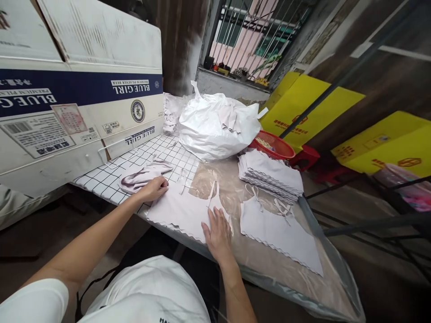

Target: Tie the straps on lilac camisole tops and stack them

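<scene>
**Head view: pale strap top laid flat at the near edge of the surface, both hands in position**

Workpiece: a pale strap top (185,211) lies flat on the surface (262,264), wavy hem toward the near edge, straps toward the far edge.

Right hand (218,231): palm down, fingers extended and slightly spread, resting on the right part of the top below one strap.

Left hand (155,189): narrow and curled, at the left end of the top. Whether the fingers are closed on cloth cannot be told.

Adjacent items: a crumpled garment (144,176) lies just beyond the left wrist, on the grid-patterned cloth (97,178) covering the left part of the surface. A second strap top (279,233) lies flat to the right of the workpiece, toward the near right corner. A stack of folded pieces (271,175) is located farther back, by the right edge.

Far side: a full white plastic bag (215,123) stands toward the far edge, a small pale cloth (229,117) on it. A red basket (276,146) is partly hidden behind the bag. A large printed carton (81,89) stands along the left edge.
</scene>
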`<state>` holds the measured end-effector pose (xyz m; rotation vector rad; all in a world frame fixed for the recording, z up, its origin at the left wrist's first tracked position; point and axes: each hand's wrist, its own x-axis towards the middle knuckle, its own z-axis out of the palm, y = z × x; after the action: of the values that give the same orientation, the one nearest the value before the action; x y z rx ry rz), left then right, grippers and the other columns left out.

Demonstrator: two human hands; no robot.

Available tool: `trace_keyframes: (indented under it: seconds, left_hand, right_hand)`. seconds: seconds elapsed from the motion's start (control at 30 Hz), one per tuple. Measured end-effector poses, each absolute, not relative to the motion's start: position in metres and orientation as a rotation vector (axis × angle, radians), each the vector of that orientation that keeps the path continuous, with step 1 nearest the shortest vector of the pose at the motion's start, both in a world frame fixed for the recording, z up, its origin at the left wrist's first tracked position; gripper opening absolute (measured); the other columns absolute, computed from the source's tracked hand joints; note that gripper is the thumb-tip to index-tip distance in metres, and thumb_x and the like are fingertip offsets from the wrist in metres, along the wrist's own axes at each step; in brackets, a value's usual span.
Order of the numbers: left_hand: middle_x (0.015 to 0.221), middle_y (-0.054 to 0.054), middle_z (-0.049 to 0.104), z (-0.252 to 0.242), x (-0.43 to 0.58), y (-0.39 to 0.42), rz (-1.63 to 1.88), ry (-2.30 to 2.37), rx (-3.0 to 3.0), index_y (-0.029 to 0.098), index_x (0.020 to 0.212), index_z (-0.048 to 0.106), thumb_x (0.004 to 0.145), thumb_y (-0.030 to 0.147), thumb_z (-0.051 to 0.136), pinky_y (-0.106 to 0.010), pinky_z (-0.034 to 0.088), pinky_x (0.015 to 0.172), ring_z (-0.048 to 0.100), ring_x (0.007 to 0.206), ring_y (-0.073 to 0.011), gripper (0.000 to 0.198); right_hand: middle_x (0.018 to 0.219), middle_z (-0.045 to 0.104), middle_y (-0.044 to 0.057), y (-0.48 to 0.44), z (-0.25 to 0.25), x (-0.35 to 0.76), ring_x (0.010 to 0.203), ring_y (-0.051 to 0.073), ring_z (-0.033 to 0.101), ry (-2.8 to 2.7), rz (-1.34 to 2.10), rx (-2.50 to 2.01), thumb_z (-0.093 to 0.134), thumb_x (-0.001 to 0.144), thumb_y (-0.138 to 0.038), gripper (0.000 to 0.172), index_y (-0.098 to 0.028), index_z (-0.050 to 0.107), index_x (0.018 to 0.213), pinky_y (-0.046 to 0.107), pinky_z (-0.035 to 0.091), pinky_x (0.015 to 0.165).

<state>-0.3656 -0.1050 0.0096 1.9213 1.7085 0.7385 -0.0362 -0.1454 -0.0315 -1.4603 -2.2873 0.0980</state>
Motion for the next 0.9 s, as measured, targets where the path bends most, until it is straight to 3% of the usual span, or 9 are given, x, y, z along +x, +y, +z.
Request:
trace_keyframes:
  seconds: [0.1, 0.2, 0.27, 0.37, 0.57, 0.7, 0.9]
  left_hand:
    - [0.101, -0.012, 0.065, 0.007, -0.359, -0.113, 0.778, 1.811, 1.948, 0.02, 0.082, 0.053, 0.084, 0.024, 0.045, -0.042, 0.051, 0.082, 0.062, 0.094, -0.0266, 0.01]
    - [0.134, -0.018, 0.056, 0.001, -0.341, -0.13, 0.866, 1.872, 2.015, 0.016, 0.107, 0.059, 0.088, 0.023, 0.043, -0.052, 0.043, 0.102, 0.052, 0.124, -0.033, 0.026]
    - [0.152, -0.019, 0.042, -0.007, -0.331, -0.144, 0.817, 1.846, 2.121, 0.014, 0.128, 0.054, 0.092, 0.027, 0.043, -0.055, 0.032, 0.114, 0.038, 0.141, -0.035, 0.04]
    - [0.161, -0.02, 0.029, -0.019, -0.328, -0.16, 0.528, 1.786, 2.273, 0.009, 0.147, 0.041, 0.097, 0.039, 0.036, -0.057, 0.022, 0.119, 0.024, 0.15, -0.036, 0.057]
    - [0.164, -0.017, 0.024, -0.026, -0.347, -0.165, 0.389, 1.73, 2.333, 0.011, 0.154, 0.034, 0.099, 0.053, 0.026, -0.057, 0.02, 0.12, 0.016, 0.152, -0.0366, 0.069]
    - [0.165, -0.019, 0.012, -0.024, -0.327, -0.167, 0.401, 1.66, 2.395, 0.008, 0.157, 0.024, 0.101, 0.057, 0.017, -0.062, 0.014, 0.119, 0.009, 0.153, -0.0386, 0.075]
    - [0.163, -0.011, 0.029, -0.025, -0.316, -0.176, 0.376, 1.488, 2.525, 0.022, 0.154, 0.036, 0.092, 0.072, 0.038, -0.052, 0.017, 0.121, 0.021, 0.151, -0.034, 0.079]
  right_hand:
    - [0.157, 0.04, 0.013, -0.163, -0.042, -0.03, 0.149, 0.032, 0.029, -2.324, -0.016, -1.522, 0.035, 0.102, -0.047, 0.053, -0.024, 0.042, 0.149, 0.058, 0.032, 0.115]
    - [0.158, 0.037, 0.014, -0.174, -0.042, -0.023, 0.149, 0.032, 0.029, -2.333, -0.065, -1.6, 0.033, 0.102, -0.049, 0.056, -0.024, 0.04, 0.151, 0.059, 0.032, 0.114]
    - [0.158, 0.038, 0.014, -0.178, -0.041, -0.017, 0.148, 0.033, 0.03, -2.358, -0.071, -1.647, 0.034, 0.101, -0.049, 0.056, -0.024, 0.042, 0.151, 0.06, 0.032, 0.113]
    - [0.16, 0.036, 0.013, -0.179, -0.037, -0.009, 0.149, 0.031, 0.03, -2.398, -0.037, -1.76, 0.034, 0.101, -0.049, 0.056, -0.025, 0.042, 0.151, 0.06, 0.029, 0.114]
    - [0.165, 0.023, 0.008, -0.18, -0.008, -0.013, 0.153, 0.025, 0.017, -2.359, 0.061, -2.146, 0.023, 0.103, -0.043, 0.059, -0.02, 0.032, 0.156, 0.054, 0.018, 0.121]
    - [0.165, 0.021, 0.009, -0.184, 0.004, -0.043, 0.154, 0.024, 0.014, -2.368, -0.034, -2.083, 0.022, 0.102, -0.041, 0.06, -0.017, 0.029, 0.157, 0.049, 0.017, 0.122]
    - [0.164, 0.027, 0.008, -0.176, -0.006, -0.044, 0.152, 0.023, 0.021, -2.439, 0.018, -2.066, 0.022, 0.099, -0.042, 0.063, -0.016, 0.033, 0.156, 0.045, 0.024, 0.121]
